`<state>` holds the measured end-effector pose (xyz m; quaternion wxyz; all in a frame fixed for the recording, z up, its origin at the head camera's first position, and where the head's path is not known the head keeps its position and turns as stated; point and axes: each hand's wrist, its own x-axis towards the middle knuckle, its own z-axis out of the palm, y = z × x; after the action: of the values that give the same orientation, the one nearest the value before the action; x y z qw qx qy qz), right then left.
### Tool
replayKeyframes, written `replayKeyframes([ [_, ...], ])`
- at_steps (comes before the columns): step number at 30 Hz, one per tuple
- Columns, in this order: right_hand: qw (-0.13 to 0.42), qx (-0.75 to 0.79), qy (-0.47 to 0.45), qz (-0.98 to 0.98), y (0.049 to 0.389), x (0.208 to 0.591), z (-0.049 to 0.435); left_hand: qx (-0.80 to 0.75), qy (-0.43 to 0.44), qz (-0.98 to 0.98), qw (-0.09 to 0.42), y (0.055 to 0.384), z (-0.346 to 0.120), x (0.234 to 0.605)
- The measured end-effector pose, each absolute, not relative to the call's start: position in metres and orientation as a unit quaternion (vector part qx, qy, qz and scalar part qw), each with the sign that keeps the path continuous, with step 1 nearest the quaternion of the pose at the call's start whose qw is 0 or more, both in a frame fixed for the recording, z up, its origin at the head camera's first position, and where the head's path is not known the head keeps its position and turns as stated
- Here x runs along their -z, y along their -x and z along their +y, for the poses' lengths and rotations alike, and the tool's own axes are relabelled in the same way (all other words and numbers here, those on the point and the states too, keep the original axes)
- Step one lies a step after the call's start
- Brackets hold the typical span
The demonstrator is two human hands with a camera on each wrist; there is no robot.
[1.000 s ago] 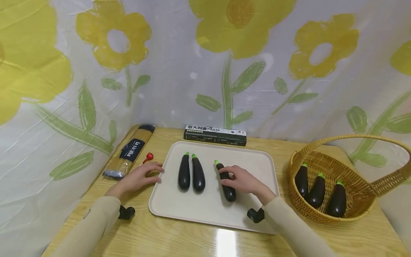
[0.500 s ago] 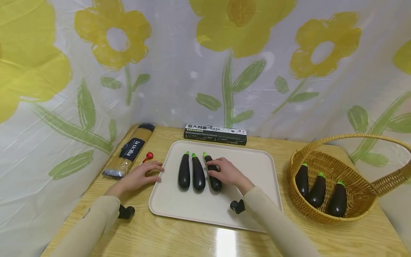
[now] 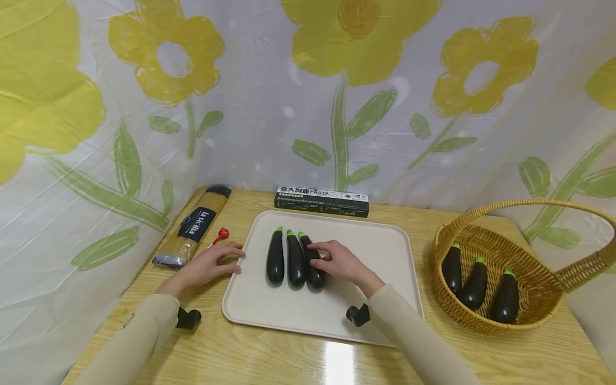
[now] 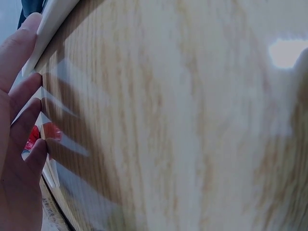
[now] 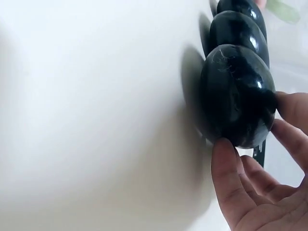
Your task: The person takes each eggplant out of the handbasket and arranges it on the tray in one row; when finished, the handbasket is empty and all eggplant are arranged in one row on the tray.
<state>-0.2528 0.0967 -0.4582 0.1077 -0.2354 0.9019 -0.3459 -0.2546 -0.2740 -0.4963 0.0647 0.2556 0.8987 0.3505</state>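
Three dark eggplants with green stem ends lie side by side on a cream tray (image 3: 370,240): the left eggplant (image 3: 275,263), the middle eggplant (image 3: 295,267) and the right eggplant (image 3: 316,279). My right hand (image 3: 340,263) holds the right eggplant between thumb and fingertips, from its right side. In the right wrist view that eggplant (image 5: 236,96) is nearest, with thumb and index finger against its skin and the other two behind it. My left hand (image 3: 209,267) has its fingers spread loosely, with fingertips at the tray's left rim. It holds nothing.
A wicker basket (image 3: 440,283) with more eggplants stands on the right. Behind the tray lies a black pasta box (image 3: 321,202). A spaghetti pack (image 3: 194,227) and a red lollipop (image 3: 223,233) lie at the left of the wooden table (image 3: 250,353). A flowered curtain hangs behind.
My right hand has moved left with the right eggplant, which has come up close beside the middle one. The left hand and the other two eggplants stay in place.
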Motion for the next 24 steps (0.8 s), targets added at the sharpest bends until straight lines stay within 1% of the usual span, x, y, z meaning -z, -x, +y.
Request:
replayKeyframes([
  [4, 0.108, 0.355, 0.225, 0.901, 0.2509, 0.4589, 0.0968, -0.349, -0.256, 0.899, 0.064, 0.2544, -0.2739, 0.4956],
  [14, 0.096, 0.361, 0.239, 0.896, 0.2514, 0.4593, 0.0917, -0.345, -0.253, 0.901, 0.069, 0.2535, -0.2730, 0.4943],
  [24, 0.100, 0.360, 0.239, 0.896, 0.2532, 0.4606, 0.0896, -0.342, -0.257, 0.902, 0.061, 0.2559, -0.2749, 0.4977],
])
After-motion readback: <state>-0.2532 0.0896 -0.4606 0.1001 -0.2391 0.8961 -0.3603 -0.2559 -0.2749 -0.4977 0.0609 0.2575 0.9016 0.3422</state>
